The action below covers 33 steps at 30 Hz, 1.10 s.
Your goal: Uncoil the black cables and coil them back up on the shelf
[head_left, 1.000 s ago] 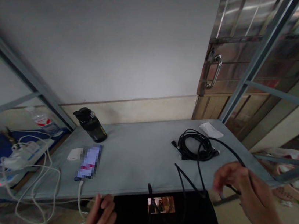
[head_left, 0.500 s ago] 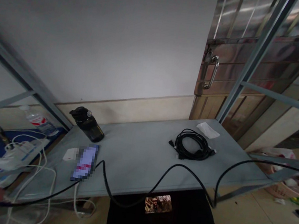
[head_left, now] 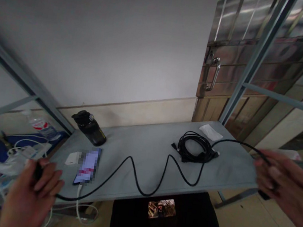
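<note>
A single black cable (head_left: pixel 144 194) runs in loose waves above and across the grey tabletop, strung between my two hands. My left hand (head_left: pixel 35 189), at the lower left, is closed around one end of it, with a dark end piece showing between thumb and fingers. At the right edge my right hand (head_left: pixel 283 181) grips the other stretch, fingers smeared by motion; a dark piece shows below them. Behind the cable lies a coiled black cable (head_left: pixel 187 158) on the table, its connectors sticking out. Neither hand touches the coil.
On the grey table (head_left: pixel 141 142) are a black bottle (head_left: pixel 90 127), a phone (head_left: pixel 87 166) with a white lead, a white card (head_left: pixel 72 158) and white paper (head_left: pixel 211 132). A lit screen (head_left: pixel 162 209) lies on a black surface below. Metal posts (head_left: pixel 234 106) flank the table.
My left hand has moved up and right with the cable end. My right hand has come into view from the right, holding the cable, whose waves have shifted left and upward.
</note>
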Tool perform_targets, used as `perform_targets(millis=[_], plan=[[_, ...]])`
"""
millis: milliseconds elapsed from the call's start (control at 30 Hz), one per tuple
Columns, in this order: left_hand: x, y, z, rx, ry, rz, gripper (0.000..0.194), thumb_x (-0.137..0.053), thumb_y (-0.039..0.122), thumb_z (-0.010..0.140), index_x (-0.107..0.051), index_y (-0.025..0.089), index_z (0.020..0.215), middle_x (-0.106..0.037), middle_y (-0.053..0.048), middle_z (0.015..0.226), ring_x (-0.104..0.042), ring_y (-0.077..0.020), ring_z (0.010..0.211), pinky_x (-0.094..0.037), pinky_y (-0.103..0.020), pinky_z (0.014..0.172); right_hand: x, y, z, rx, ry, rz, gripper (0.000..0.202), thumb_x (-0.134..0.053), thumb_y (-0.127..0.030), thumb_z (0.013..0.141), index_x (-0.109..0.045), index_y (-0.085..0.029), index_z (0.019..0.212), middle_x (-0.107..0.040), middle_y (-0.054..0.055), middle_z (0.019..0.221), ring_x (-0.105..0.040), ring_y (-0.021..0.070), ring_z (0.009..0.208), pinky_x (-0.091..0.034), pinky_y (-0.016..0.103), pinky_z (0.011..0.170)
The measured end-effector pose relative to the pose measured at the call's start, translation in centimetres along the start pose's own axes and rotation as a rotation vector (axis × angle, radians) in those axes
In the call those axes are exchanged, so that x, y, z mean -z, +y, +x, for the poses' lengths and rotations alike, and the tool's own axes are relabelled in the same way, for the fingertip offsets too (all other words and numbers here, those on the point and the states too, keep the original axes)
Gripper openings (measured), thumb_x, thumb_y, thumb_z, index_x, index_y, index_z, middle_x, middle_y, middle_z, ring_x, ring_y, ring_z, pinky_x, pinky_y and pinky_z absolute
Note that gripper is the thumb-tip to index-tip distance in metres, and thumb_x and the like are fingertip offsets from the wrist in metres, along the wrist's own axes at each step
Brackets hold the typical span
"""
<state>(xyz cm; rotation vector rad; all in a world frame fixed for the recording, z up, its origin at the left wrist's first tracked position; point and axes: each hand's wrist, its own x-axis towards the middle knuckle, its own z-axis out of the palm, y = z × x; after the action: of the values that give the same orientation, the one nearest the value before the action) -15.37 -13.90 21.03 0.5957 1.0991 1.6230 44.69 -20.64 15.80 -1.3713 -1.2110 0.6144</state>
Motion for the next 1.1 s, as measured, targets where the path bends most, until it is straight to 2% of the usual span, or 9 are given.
perform_targets(millis=[67,133,200,400,500,667,800,900,1100], plan=[[-2.2,-2.2,-1.1,-0.012,-0.087,0.045,0.027,-0.074,0.045,0.107,-0.065,0.023,0.093,-0.041,0.010,0.055,-0.028,-0.0092,0.040,-0.036,-0.019,0.035,-4.7,-1.7,-0.2,0.024,-0.224,0.093,0.043,-0.077,-0.053,0.105,-0.068,-0.040,0.145,-0.079,0.017,0.126,-0.065,0.0176,0.066,-0.054,0.035,0.055],[-4.1,-4.6,-2.1,0.055,-0.168,0.016,0.033,-0.082,0.050,0.101,-0.065,0.023,0.093,-0.039,0.011,0.055,-0.024,-0.0078,0.040,-0.031,-0.018,0.036,-9.5,-2.7,-0.6,0.087,-0.343,0.118,0.048,-0.073,-0.049,0.110,-0.059,-0.040,0.155,-0.078,0.014,0.140,-0.080,0.0243,0.100,-0.068,0.041,0.087],[-5.5,-6.9,-2.9,0.126,-0.229,-0.042,0.037,-0.088,0.051,0.097,-0.065,0.023,0.094,-0.038,0.012,0.055,-0.020,-0.0063,0.041,-0.026,-0.016,0.037,-14.0,-2.4,-1.3,0.122,-0.445,0.077,0.040,-0.061,-0.047,0.116,-0.059,-0.035,0.154,-0.077,0.011,0.146,-0.076,0.0273,0.130,-0.061,0.049,0.115],[-5.3,-11.5,-3.5,0.265,-0.178,-0.246,0.039,-0.099,0.040,0.088,-0.065,0.020,0.092,-0.040,0.012,0.062,-0.034,-0.0048,0.046,-0.032,-0.017,0.040,-23.2,1.5,-4.8,0.234,-0.610,-0.068,0.048,-0.044,-0.039,0.121,-0.059,-0.023,0.163,-0.061,0.013,0.168,-0.057,0.0266,0.158,-0.045,0.049,0.134],[-4.0,-12.6,-3.4,0.313,-0.075,-0.285,0.032,-0.093,0.038,0.093,-0.066,0.020,0.091,-0.052,0.008,0.070,-0.054,-0.0081,0.056,-0.046,-0.019,0.046,-24.7,1.1,-6.6,0.186,-0.755,-0.047,0.051,-0.043,-0.031,0.119,-0.055,-0.025,0.169,-0.061,0.011,0.169,-0.058,0.0261,0.156,-0.047,0.046,0.132],[-2.4,-13.5,-3.5,0.452,0.233,-0.139,0.032,-0.054,0.036,0.115,-0.072,0.021,0.094,-0.083,-0.009,0.115,-0.082,-0.0222,0.109,-0.069,-0.033,0.086,-25.0,-1.8,-6.5,0.134,-1.022,-0.048,0.063,-0.049,-0.027,0.116,-0.040,-0.028,0.178,-0.077,0.009,0.149,-0.072,0.0261,0.138,-0.053,0.041,0.123],[-2.0,-14.5,-4.2,0.525,0.102,-0.092,0.023,-0.060,0.036,0.113,-0.076,0.021,0.109,-0.086,-0.015,0.125,-0.084,-0.0310,0.118,-0.069,-0.043,0.099,-25.3,-2.8,-5.3,0.148,-1.169,-0.023,0.047,-0.050,-0.018,0.114,-0.061,-0.025,0.159,-0.086,0.005,0.126,-0.082,0.0221,0.110,-0.059,0.032,0.105],[-2.1,-15.5,-4.6,0.533,-0.014,-0.098,0.021,-0.066,0.034,0.110,-0.074,0.021,0.124,-0.087,-0.015,0.123,-0.084,-0.0348,0.118,-0.067,-0.051,0.106,-25.8,-2.6,-5.1,0.299,-1.194,-0.186,0.036,-0.054,-0.017,0.113,-0.070,-0.024,0.144,-0.083,0.008,0.131,-0.082,0.0251,0.114,-0.059,0.032,0.099],[-4.8,-15.8,-3.5,0.594,-0.114,-0.092,0.048,-0.060,0.042,0.115,-0.063,0.017,0.155,-0.084,-0.019,0.134,-0.087,-0.0294,0.107,-0.071,-0.042,0.095,-26.8,-1.4,-4.8,0.483,-1.178,-0.470,0.067,-0.074,-0.058,0.108,-0.060,-0.013,0.155,-0.083,0.017,0.127,-0.083,0.0321,0.104,-0.061,0.035,0.088]])
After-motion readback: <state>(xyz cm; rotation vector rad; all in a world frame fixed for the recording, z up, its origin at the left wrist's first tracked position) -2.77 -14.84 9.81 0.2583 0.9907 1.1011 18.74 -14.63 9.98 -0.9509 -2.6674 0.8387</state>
